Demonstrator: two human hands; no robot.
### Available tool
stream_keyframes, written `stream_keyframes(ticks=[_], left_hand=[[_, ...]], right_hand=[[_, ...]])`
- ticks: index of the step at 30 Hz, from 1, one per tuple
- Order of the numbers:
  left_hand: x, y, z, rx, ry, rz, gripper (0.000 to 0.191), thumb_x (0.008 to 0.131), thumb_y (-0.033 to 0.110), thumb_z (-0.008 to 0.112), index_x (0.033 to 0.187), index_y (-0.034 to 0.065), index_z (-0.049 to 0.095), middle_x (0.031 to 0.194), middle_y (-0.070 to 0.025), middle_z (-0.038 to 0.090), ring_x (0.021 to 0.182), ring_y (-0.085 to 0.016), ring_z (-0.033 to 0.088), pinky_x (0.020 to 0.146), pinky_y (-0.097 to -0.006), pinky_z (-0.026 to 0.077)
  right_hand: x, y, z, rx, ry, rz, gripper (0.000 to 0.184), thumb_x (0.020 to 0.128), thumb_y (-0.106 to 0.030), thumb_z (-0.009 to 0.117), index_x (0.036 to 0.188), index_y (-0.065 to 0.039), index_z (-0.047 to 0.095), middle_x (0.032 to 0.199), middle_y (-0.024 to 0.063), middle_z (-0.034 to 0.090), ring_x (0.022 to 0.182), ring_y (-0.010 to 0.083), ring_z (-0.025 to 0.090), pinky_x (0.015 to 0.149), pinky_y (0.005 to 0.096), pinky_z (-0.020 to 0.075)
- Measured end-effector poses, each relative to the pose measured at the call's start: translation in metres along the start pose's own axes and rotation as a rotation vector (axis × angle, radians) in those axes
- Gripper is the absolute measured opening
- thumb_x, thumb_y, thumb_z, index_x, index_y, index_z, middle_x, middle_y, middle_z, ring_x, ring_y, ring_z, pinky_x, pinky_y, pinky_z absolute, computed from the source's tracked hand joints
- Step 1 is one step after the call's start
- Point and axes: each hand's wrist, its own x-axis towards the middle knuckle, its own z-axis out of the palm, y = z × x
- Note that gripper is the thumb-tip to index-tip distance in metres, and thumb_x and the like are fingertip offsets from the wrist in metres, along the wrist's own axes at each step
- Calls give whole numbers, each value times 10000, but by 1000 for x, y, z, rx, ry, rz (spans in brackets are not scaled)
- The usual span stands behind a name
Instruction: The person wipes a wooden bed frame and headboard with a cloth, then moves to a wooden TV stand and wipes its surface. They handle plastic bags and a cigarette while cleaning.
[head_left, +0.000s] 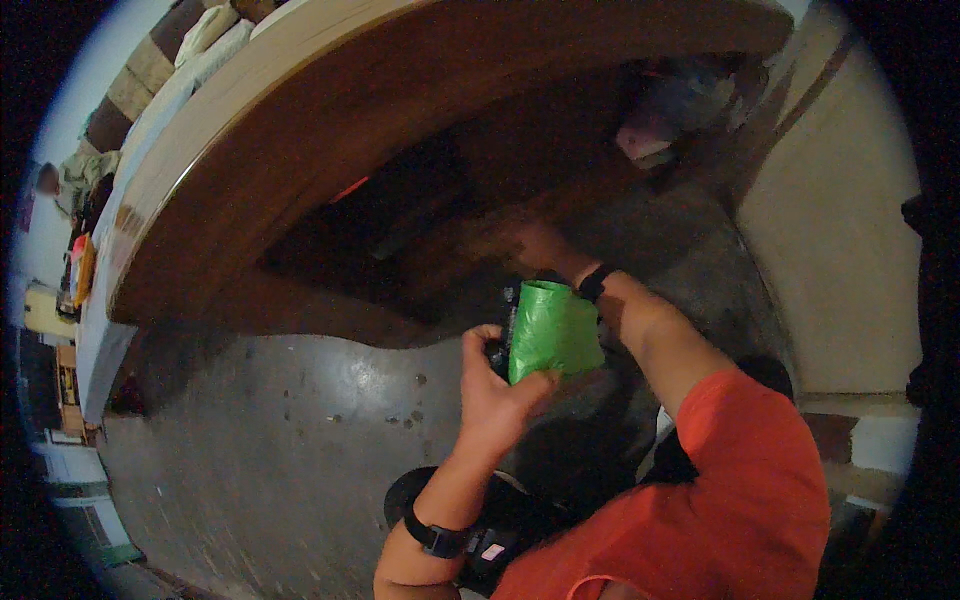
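My left hand (499, 390) grips a roll of glossy green plastic film or bags (553, 330), with the thumb along its lower end. A black object (510, 319) shows at the roll's left side, partly behind it; its kind is unclear. Past the roll, my right hand (536, 244) reaches into the dark space under a large piece of wooden furniture (247, 112), perhaps a bed or table. That hand is blurred and dim, and whether it touches or holds anything is hidden. Black bands circle both my wrists.
A pale pink and white package (645, 142) lies in shadow under the furniture, close to a beige panel (832, 225) at right. Light cloth (214, 45) lies on top of the furniture. Small dark spots mark the grey floor (300, 450). A red strip (349, 189) shows in the dark.
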Motion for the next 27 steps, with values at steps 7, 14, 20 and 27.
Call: stream_keyframes(ticks=[7,14,20,27], left_hand=[[0,4,8,-142,-60,-59,640,659,60,743,1160,70,345,905,-93,531,692,-140,535,560,-282,464],[9,-13,1,11,-58,-28,641,663,55,740,1161,56,337,943,-95,519,736,-134,529,594,-275,463],[9,-14,-1,80,-63,47,629,647,101,747,1141,39,362,959,-117,522,749,-151,536,619,-296,471],[14,-21,3,84,-36,122,615,640,98,735,1130,40,368,823,-89,546,641,-145,528,550,-301,453]], right_hand=[[-27,63,-22,21,-16,160,325,784,-189,590,1094,-194,688,1182,77,636,1096,310,573,975,391,441],[-41,147,0,-218,213,366,304,861,-200,523,1130,-149,656,1179,124,625,1072,334,578,961,422,447],[-23,125,14,-286,412,396,318,861,-233,539,1148,-136,634,1145,159,618,1071,376,564,962,462,444],[0,26,40,-214,164,433,334,786,-199,598,1106,-126,656,1115,161,629,1052,374,568,931,471,448]])
